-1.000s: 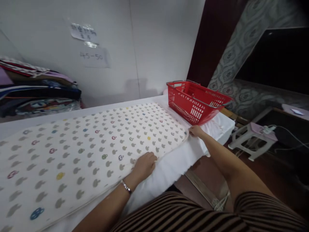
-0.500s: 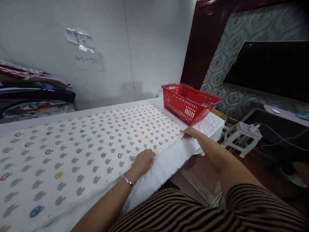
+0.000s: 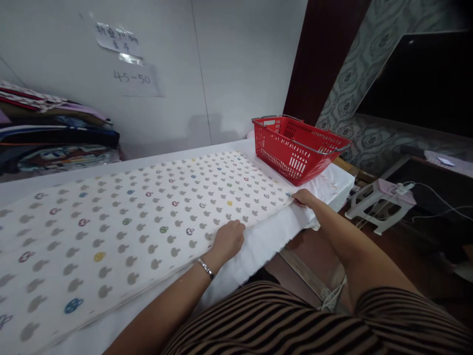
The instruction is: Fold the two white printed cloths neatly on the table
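The right hand (image 3: 303,197) pinches the cloth (image 3: 153,214) at its corner, probably to keep the edge straight. The left hand (image 3: 228,239) curls along that edge; whether it grips, I cannot tell.

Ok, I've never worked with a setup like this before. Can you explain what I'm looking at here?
There is no machine here: these are a person's own bare hands. Every picture comes from one camera worn on that person's head, looking forward and down, so the arms reach in from the bottom.

In front is a table with a white cover. A pale cloth with a mushroom-like print lies spread over it. At the table's right end stands a red basket, and at the far left is a pile of fabrics.

The right hand appears to pinch the cloth's near right corner. The left hand, with a bracelet on its wrist, rests at the near edge; its fingertips are hidden, so I can't tell whether it grips.
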Tool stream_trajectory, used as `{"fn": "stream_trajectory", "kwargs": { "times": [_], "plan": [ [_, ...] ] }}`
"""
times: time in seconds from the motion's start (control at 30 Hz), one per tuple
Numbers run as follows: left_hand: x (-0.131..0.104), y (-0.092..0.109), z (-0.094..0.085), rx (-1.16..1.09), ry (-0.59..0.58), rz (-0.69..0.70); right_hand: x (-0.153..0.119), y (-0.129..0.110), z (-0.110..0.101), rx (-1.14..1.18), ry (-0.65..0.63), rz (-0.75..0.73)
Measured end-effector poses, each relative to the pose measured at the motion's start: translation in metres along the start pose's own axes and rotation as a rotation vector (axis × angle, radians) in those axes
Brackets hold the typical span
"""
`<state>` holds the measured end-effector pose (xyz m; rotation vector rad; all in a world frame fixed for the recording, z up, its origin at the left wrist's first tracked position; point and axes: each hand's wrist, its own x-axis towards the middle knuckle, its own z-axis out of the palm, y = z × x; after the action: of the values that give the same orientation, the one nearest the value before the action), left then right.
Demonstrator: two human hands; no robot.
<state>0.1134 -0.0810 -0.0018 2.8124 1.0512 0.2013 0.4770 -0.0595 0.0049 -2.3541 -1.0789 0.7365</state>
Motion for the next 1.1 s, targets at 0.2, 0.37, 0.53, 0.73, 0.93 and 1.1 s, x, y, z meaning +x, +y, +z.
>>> {"fn": "stream_trajectory", "kwargs": {
  "times": [0.2,0.37,0.53,0.73,0.93,1.1],
  "plan": [
    [0.008,0.004,-0.005,0.003,0.016,-0.011,-0.011,0.004,0.0,-0.067,0.132,-0.041],
    [0.024,0.005,-0.007,-0.133,0.047,-0.041,-0.032,0.002,0.017,-0.194,0.333,-0.677],
    [0.053,-0.002,-0.008,-0.145,0.048,-0.062,-0.044,-0.015,0.04,-0.164,0.108,-1.103],
    [0.072,-0.01,-0.005,-0.157,0.013,-0.112,-0.045,-0.012,0.046,-0.237,0.086,-1.148],
    [0.075,-0.012,-0.004,-0.201,0.051,-0.17,-0.051,0.0,0.046,-0.128,0.092,-1.137],
    [0.075,-0.013,-0.003,-0.206,0.06,-0.212,-0.053,0.007,0.046,-0.121,0.115,-1.215]
  ]
}}
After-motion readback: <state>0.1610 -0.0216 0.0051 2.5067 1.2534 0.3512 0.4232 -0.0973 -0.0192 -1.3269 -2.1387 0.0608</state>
